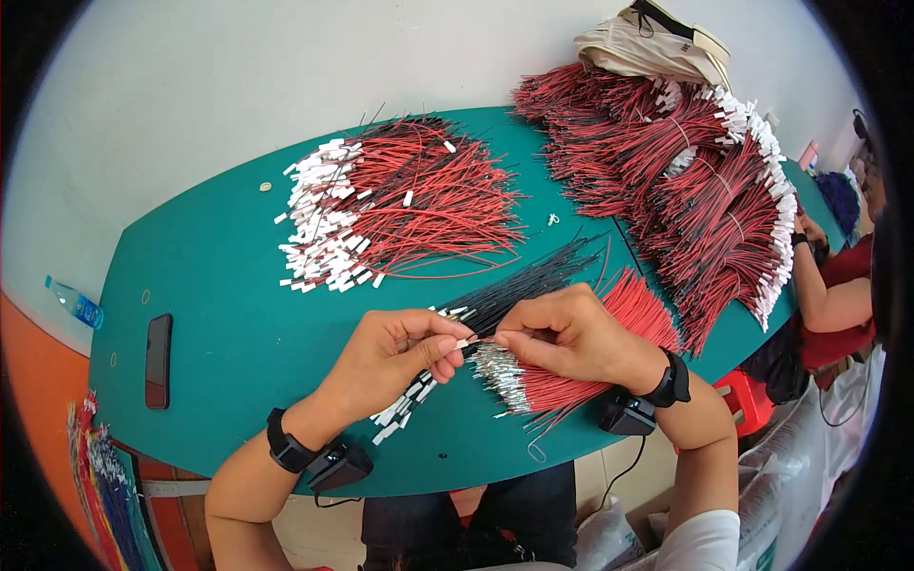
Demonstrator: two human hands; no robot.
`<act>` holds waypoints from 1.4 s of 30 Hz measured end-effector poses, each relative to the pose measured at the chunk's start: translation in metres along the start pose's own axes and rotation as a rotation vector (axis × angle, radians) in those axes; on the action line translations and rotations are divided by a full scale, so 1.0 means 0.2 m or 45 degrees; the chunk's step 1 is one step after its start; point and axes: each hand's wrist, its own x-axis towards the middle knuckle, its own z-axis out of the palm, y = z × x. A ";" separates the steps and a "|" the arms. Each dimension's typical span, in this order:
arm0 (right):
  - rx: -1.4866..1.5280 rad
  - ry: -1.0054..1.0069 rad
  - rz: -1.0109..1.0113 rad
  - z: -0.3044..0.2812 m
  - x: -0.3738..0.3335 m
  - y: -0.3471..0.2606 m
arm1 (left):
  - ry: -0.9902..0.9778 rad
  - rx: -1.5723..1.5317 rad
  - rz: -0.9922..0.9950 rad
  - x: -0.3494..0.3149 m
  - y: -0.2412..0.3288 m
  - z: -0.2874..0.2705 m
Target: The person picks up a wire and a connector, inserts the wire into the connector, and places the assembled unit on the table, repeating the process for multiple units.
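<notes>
White connector housing [464, 344], one: pinched between thumb and fingers of left hand [395, 357]. Thin red wire [486, 339], one: pinched in right hand [576, 338], beside the housing; contact unclear. Black wires [526, 283], uncountable: just beyond, between hands. Loose red wires [640, 309], uncountable: beneath right hand. Red-and-black wire heap [428, 214], one: beyond left hand. Smartphone [159, 362], one; plastic bottle [74, 303], one: left of left hand.

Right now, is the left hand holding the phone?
No, the left hand pinches a white connector while the phone lies on the table.

Phone [159, 362] on table [238, 381], left; wire pile [419, 200] right of it; wire bundles [657, 171] farther right, bag [647, 49] at far end.
</notes>
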 end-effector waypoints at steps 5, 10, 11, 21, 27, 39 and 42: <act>0.066 -0.021 0.012 0.03 -0.01 -0.02 | -0.011 0.027 -0.004 -0.02 0.00 0.01; 0.113 -0.046 0.021 0.04 -0.01 -0.06 | -0.024 0.028 -0.035 -0.05 0.03 0.01; 0.111 -0.055 0.030 0.04 -0.01 -0.07 | -0.015 0.008 -0.025 -0.06 0.04 0.01; 0.132 -0.033 -0.008 0.05 -0.01 -0.09 | 0.013 -0.102 0.040 -0.07 0.04 0.02; 0.158 -0.068 -0.028 0.03 -0.02 -0.08 | 0.006 -0.064 0.017 -0.06 0.03 0.05; 0.021 0.033 -0.147 -0.01 -0.05 -0.17 | 0.006 -0.048 0.073 -0.09 0.14 0.11; -0.074 0.025 -0.182 -0.07 -0.08 -0.23 | 0.014 -0.054 0.122 -0.12 0.22 0.13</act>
